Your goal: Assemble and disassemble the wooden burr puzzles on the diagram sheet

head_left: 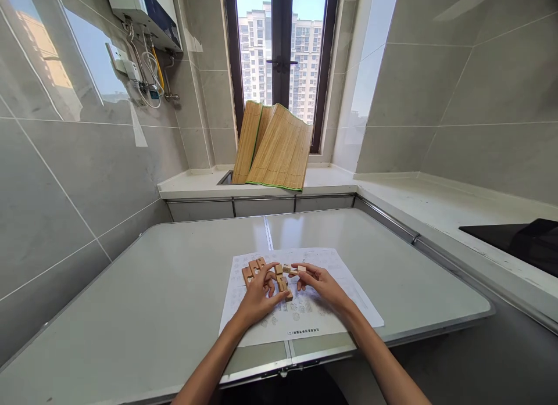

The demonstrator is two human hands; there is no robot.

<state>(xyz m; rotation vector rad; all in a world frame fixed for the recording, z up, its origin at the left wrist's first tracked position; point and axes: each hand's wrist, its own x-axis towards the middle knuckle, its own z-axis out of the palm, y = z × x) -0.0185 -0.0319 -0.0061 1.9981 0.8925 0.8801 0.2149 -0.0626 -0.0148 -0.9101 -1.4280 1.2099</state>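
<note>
My left hand [257, 299] is closed around some notched wooden puzzle pieces [281, 281], its thumb at their near end and a finger at the top. My right hand [325, 284] pinches a small, lighter notched wooden piece [294, 270] between thumb and fingers, close to the right of the left hand's pieces. Whether that piece touches the others I cannot tell. Beyond my left hand lie several reddish-brown notched wooden pieces [253, 267], partly covered by my fingers. Under both hands is a printed paper sheet [344, 315] with small diagrams.
The sheet lies on a pale folding table [131, 312] with a centre seam. A white counter [392, 201] runs along the back and right, with a dark object [532, 242] on it. A folded bamboo mat [279, 149] leans before the window. A water heater [143, 15] hangs left.
</note>
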